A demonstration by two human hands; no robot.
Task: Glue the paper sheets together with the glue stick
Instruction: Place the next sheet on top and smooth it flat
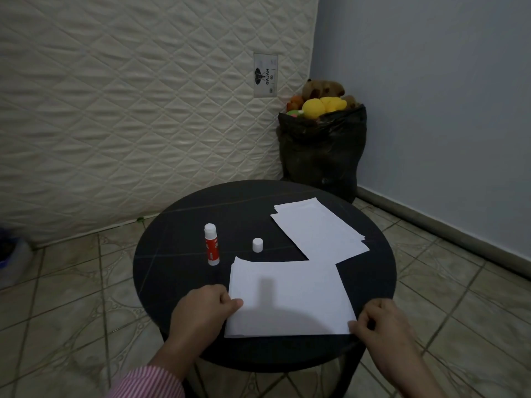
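Observation:
A stack of white paper sheets (290, 297) lies at the near side of the round black table (178, 271). My left hand (201, 308) pinches its left edge with curled fingers. My right hand (382, 323) pinches the sheets' near right corner. A second pile of white sheets (319, 228) lies at the far right of the table, slightly fanned. The glue stick (211, 244), white with a red label, stands upright and uncapped at the left. Its white cap (257, 244) stands apart, to the right of it.
A quilted mattress (129, 110) leans against the wall behind the table. A black bag (321, 150) full of soft toys stands in the corner at the back right. Tiled floor surrounds the table.

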